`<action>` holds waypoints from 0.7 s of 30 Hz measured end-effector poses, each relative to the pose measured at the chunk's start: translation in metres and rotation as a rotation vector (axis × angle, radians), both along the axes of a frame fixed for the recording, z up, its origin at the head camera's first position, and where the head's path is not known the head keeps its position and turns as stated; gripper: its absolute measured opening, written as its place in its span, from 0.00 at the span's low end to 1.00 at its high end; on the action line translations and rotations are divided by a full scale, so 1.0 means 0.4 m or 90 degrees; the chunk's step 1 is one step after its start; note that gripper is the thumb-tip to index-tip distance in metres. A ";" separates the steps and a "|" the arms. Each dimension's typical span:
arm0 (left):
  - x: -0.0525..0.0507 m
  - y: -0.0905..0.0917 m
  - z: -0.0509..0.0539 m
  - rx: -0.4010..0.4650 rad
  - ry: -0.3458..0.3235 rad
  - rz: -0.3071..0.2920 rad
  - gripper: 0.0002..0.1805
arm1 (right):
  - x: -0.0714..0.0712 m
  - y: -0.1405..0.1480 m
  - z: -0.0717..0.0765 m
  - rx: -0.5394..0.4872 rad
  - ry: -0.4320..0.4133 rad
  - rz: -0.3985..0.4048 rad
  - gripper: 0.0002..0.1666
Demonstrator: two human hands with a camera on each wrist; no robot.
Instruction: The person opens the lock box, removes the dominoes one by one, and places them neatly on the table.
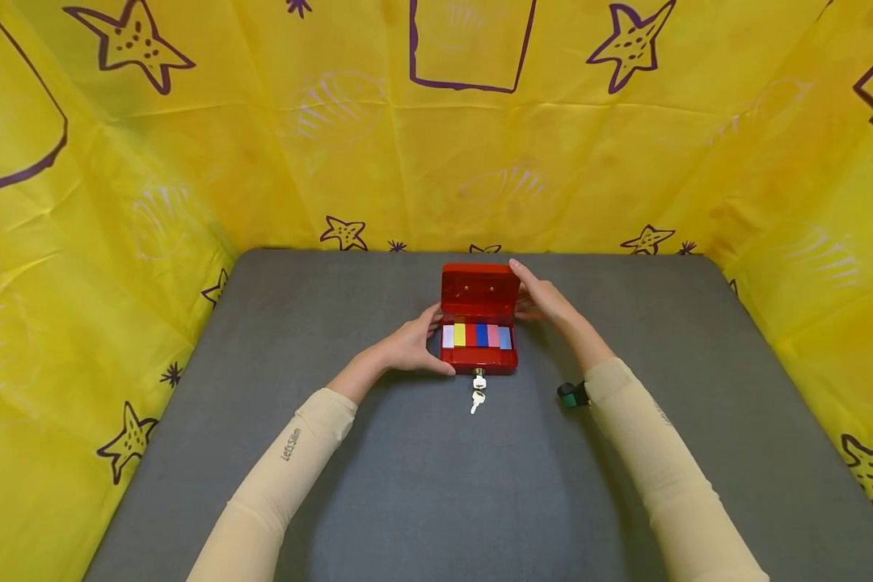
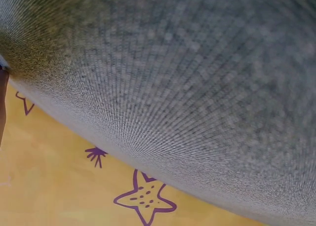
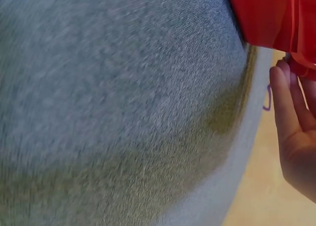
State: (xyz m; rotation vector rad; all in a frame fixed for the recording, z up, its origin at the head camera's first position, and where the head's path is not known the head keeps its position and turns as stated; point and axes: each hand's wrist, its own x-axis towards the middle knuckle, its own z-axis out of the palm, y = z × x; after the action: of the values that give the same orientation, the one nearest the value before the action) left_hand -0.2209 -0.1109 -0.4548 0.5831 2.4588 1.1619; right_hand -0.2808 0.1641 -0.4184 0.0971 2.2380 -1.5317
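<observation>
A red box (image 1: 480,359) is lying just right of the frame's centre, long side running left to right, the left hand (image 1: 410,343) gripping its left end, the equally near right hand (image 1: 544,299) holding the raised lid (image 1: 480,293) by its right edge.

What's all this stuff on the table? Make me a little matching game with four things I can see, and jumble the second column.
Things:
1. Lid
2. Keys
3. Coloured pieces
4. Tabletop

Places, colours, states:
A. In a side-by-side row inside the red box
B. Plain grey
C. Raised, its red inner face showing
D. At the front of the red box

Right pairs: 1-C, 2-D, 3-A, 4-B.
</observation>
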 end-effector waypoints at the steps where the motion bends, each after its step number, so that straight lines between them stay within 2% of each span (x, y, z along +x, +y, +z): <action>1: 0.000 0.000 -0.001 0.001 -0.002 0.000 0.66 | -0.001 -0.002 -0.001 0.006 0.000 -0.012 0.56; 8: -0.002 0.001 -0.004 0.007 -0.005 -0.001 0.66 | -0.007 -0.008 -0.007 0.018 0.006 -0.056 0.57; 21: -0.001 0.001 -0.003 0.002 -0.003 0.002 0.65 | 0.003 -0.010 -0.004 0.038 0.019 -0.039 0.57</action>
State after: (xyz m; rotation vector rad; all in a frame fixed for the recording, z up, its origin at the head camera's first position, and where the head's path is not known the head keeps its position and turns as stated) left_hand -0.2213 -0.1106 -0.4559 0.5766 2.4545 1.1670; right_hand -0.2797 0.1603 -0.4198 0.1625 2.3245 -1.5066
